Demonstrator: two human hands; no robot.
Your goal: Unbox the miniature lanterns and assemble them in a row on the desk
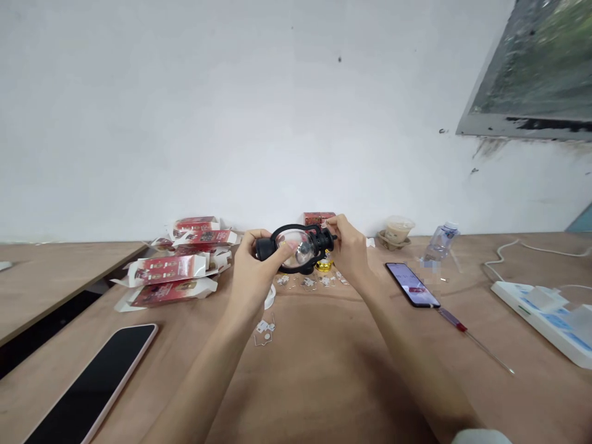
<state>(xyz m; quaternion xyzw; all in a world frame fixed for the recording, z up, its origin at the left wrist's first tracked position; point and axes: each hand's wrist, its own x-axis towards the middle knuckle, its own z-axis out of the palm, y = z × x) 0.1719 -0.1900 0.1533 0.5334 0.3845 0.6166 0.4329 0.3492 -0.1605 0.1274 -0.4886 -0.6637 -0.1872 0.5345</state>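
Both my hands hold a small black lantern-shaped toy with a clear globe (298, 246) above the wooden table (324, 370). My left hand (254, 265) grips its left end and the globe, with the thumb across the clear part. At the toy's right end, my right hand (349, 246) pinches a small black part. Under the toy lie a small gold piece (325, 266) and several small clear and white parts (309, 282). More such parts (264, 330) lie by my left wrist.
Red and white cardboard boxes (171, 271) are piled at the left. A dark phone in a pink case (97, 382) lies front left. To the right are a lit phone (412, 285), a red-handled screwdriver (467, 333), a water bottle (439, 243), a cup (398, 231) and a white power strip (541, 317).
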